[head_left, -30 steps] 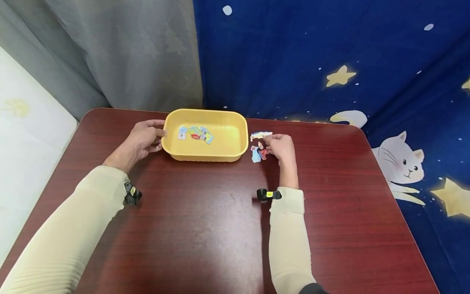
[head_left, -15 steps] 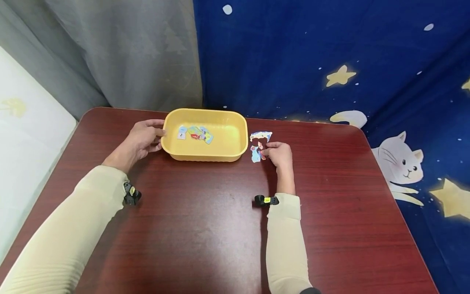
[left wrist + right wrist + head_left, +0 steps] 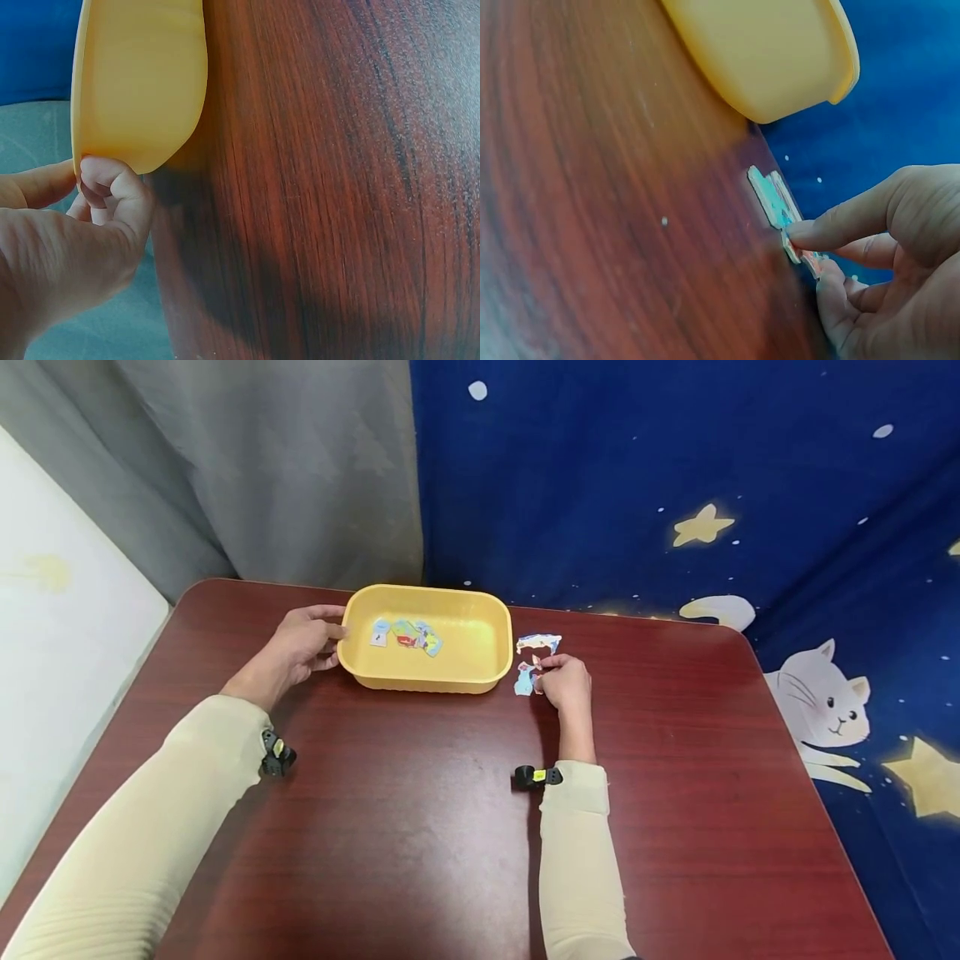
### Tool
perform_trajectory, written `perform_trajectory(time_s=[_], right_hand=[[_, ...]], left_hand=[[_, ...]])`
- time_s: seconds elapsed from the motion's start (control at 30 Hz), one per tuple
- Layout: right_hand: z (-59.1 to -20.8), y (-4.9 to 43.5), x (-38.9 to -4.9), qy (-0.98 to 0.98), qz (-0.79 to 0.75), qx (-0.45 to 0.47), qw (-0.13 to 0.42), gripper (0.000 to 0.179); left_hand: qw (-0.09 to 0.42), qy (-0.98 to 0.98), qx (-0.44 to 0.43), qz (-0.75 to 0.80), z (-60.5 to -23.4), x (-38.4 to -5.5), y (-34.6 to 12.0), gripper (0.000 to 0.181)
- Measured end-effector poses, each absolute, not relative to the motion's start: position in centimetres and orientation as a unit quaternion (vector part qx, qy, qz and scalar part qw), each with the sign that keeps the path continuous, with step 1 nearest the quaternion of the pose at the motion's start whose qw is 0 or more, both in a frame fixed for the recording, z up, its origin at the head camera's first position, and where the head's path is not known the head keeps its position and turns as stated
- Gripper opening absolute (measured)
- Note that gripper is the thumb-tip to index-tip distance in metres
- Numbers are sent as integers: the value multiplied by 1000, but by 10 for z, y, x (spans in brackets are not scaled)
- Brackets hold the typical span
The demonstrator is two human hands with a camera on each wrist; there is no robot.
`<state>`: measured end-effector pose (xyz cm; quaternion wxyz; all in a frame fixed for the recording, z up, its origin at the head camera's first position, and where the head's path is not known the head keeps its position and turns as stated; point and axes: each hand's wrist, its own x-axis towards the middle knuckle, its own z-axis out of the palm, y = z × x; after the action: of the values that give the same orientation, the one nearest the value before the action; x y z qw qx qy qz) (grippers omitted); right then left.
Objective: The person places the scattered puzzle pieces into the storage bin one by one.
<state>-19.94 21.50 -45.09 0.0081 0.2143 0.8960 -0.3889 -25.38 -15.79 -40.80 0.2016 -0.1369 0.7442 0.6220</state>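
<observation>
My left hand (image 3: pixel 303 643) grips the left end of a yellow plastic basin (image 3: pixel 424 683); in the left wrist view its thumb and fingers pinch the rim. Right of the basin, small flat puzzle pieces lie on the table. My right hand (image 3: pixel 567 683) pinches a small red puzzle piece (image 3: pixel 537 686), mostly hidden by the fingertips. Touching its left side is a light blue piece (image 3: pixel 524 680). Just beyond lies a white-and-blue strip piece (image 3: pixel 538 642). In the right wrist view, thumb and fingers (image 3: pixel 804 234) are right at the pieces' edges.
Several coloured pieces (image 3: pixel 406 631) lie on the basin's floor, left of its middle. The dark red wooden table (image 3: pixel 420 827) ends behind the basin at a grey curtain (image 3: pixel 300 485) and a blue starry curtain (image 3: pixel 570 477). A white panel (image 3: pixel 60 610) stands at left.
My right hand has moved from the white-and-blue strip toward me, to the red piece. My left hand keeps its grip on the basin. The head view has shifted slightly.
</observation>
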Motion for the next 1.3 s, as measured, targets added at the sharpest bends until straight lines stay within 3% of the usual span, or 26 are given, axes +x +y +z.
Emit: perform_trajectory(time_s=[0.3, 0.57, 0.93, 1.3], right_hand=[[-445, 216, -199, 885, -406, 227, 9, 30], [-441, 231, -201, 811, -537, 234, 8, 33], [-412, 231, -216, 751, -626, 208, -28, 40], [-397, 223, -225, 692, -687, 217, -46, 18]], left_hand=[[200, 746, -135, 621, -408, -253, -157, 49], [204, 742, -133, 625, -406, -254, -156, 50], [207, 733, -129, 635, -408, -254, -157, 50], [205, 737, -124, 632, -409, -254, -157, 50]])
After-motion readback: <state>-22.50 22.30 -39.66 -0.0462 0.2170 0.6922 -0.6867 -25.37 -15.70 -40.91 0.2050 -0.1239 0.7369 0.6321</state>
